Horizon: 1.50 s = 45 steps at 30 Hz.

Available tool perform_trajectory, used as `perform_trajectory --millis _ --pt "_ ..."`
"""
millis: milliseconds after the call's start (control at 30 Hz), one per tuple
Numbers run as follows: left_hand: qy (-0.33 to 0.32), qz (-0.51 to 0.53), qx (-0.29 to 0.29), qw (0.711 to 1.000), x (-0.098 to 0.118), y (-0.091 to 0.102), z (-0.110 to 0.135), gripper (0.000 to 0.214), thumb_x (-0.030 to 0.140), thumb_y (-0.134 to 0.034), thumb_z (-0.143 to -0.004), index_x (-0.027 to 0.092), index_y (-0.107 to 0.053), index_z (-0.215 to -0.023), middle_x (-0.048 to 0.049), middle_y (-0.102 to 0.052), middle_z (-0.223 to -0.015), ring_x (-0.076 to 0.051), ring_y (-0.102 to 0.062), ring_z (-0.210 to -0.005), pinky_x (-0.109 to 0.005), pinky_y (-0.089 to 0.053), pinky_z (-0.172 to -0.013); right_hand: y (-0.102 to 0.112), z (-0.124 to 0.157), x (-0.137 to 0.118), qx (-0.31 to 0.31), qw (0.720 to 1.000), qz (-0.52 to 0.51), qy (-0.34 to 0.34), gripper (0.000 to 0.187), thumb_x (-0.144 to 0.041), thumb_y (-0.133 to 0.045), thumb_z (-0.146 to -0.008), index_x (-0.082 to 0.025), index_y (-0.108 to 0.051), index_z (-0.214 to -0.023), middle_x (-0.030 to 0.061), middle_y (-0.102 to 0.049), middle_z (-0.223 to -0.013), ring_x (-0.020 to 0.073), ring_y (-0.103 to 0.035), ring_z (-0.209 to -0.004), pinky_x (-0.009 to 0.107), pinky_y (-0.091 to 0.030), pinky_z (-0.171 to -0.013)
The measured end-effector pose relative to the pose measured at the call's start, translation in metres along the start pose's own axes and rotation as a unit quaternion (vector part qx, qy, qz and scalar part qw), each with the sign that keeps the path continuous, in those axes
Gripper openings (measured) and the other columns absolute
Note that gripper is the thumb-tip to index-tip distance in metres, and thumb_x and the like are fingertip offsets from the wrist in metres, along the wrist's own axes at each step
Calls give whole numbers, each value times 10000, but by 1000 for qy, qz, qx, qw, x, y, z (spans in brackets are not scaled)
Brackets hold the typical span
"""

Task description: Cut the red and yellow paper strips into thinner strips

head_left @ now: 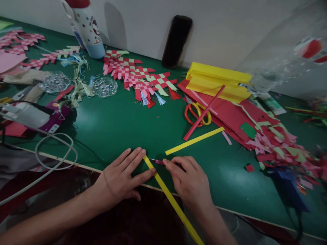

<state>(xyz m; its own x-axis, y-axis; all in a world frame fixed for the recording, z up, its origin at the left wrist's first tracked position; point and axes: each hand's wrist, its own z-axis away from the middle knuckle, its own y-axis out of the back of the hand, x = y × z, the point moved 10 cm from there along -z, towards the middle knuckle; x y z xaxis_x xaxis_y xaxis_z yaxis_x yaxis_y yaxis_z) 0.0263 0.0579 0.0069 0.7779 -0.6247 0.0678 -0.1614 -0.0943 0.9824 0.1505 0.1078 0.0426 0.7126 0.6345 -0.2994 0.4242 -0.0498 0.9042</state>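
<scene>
Yellow strip (174, 204) under left fingers (143, 178)

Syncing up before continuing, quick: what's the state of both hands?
Left hand: open, fingers spread, a fingertip on the longer flat yellow paper strip.
Right hand: closed, holding a slim purple-handled tool with metal tip.

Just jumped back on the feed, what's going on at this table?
The left hand lies on a long yellow strip that runs off the green table. The right hand holds a purple-handled tool, its thin tip close beside the strip. A shorter yellow strip lies just beyond.
</scene>
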Motion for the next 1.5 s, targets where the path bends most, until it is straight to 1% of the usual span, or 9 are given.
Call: perform_trajectory --millis 267,467,600,767,900,1000,1100,1233,1500 --pt "5 10 1 1000 -1 0 1 963 731 -660 -661 347 -317 -1475 -150 -274 -1565 -338 -310 -1417 -514 -229 -1157 -5 -7 -7 -10 1000 4 10 268 -147 -519 -929 -244 -720 -1078 48 -676 -882 161 -560 -818 285 -472 -730" --pt "3 8 -9 1000 -1 -2 1 970 738 -653 -656 355 -307 -1477 -176 -280 -1554 -343 -286 -1427 -525 -245 -1147 -1 -9 3 -3 1000 11 -7 268 -144 -529 -922 -255 -728 -1064 47 -681 -882 161 -569 -828 290 -490 -740" --pt "0 10 -18 1000 -1 -3 1 964 722 -652 -675 348 -287 -1486 -191 -264 -1557 -336 -275 -1433 -526 -257 -1144 -2 -9 4 -16 1000 3 -6 270 -146 -535 -918 -260 -726 -1072 47 -681 -895 162 -576 -839 286 -493 -742" --pt "4 16 -10 1000 -3 0 2 1020 684 -705 -655 381 -226 -1503 -158 -228 -1580 -343 -309 -1418 -518 -272 -1147 6 -4 7 -4 1000 -12 -7 252 -126 -543 -911 -227 -729 -1049 53 -671 -879 166 -573 -835 283 -481 -728" --pt "-2 8 -12 1000 -1 1 2 1098 665 -744 -621 369 -180 -1516 -188 -232 -1571 -342 -302 -1421 -520 -294 -1139 9 5 9 -7 1000 -23 -8 252 -122 -540 -909 -213 -723 -1058 60 -661 -879 171 -566 -836 289 -479 -714" --pt "1 -1 -15 1000 -1 1 1 1114 649 -768 -606 251 -249 -1509 -216 -298 -1539 -347 -293 -1424 -514 -266 -1159 10 11 10 -15 999 -25 -13 265 -122 -538 -908 -224 -725 -1065 63 -664 -883 173 -564 -837 296 -479 -713" --pt "1 -4 3 1000 -1 4 0 1051 629 -787 -601 167 -364 -1445 -223 -352 -1512 -347 -316 -1413 -492 -233 -1180 11 15 8 -19 999 -31 -12 264 -136 -533 -913 -240 -731 -1052 60 -670 -877 169 -568 -831 294 -482 -711" --pt "-1 -2 24 1000 -1 7 1 989 618 -803 -586 147 -435 -1374 -227 -380 -1495 -341 -333 -1406 -484 -239 -1179 13 16 7 -11 999 -41 -14 253 -148 -532 -919 -234 -733 -1047 59 -671 -879 166 -574 -834 293 -488 -722" --pt "-4 -4 38 999 0 11 0 937 604 -807 -596 144 -460 -1335 -231 -404 -1478 -338 -353 -1396 -482 -281 -1159 13 18 10 -25 998 -49 -22 259 -174 -519 -931 -246 -726 -1069 62 -667 -895 171 -570 -847 303 -489 -723"
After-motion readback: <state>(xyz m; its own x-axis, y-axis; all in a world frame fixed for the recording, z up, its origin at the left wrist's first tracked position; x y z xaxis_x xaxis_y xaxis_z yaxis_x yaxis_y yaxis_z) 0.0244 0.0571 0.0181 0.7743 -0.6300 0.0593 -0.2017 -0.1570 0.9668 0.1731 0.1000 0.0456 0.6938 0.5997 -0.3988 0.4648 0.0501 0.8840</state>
